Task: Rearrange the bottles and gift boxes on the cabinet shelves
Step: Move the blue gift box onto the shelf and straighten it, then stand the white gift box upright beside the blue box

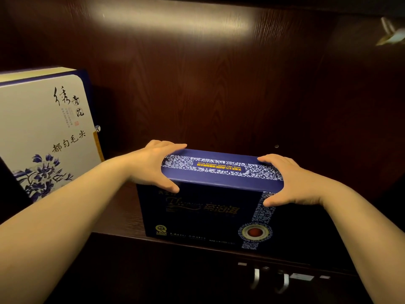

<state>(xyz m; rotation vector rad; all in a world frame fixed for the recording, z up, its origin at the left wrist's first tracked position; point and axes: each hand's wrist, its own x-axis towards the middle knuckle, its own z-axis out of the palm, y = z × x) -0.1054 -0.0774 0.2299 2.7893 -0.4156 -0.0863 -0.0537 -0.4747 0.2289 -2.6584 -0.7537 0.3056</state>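
A dark blue gift box with white floral trim and gold lettering stands upright at the front of the dark wooden shelf. My left hand grips its upper left corner, thumb on the front face and fingers behind. On the upper right corner my right hand holds it the same way. To the left a larger white gift box with blue flowers and black calligraphy stands upright, apart from the blue box.
The cabinet's dark wood back panel closes the shelf behind the boxes. Below the shelf edge are cabinet doors with two metal handles. A pale object shows at the upper right edge, blurred.
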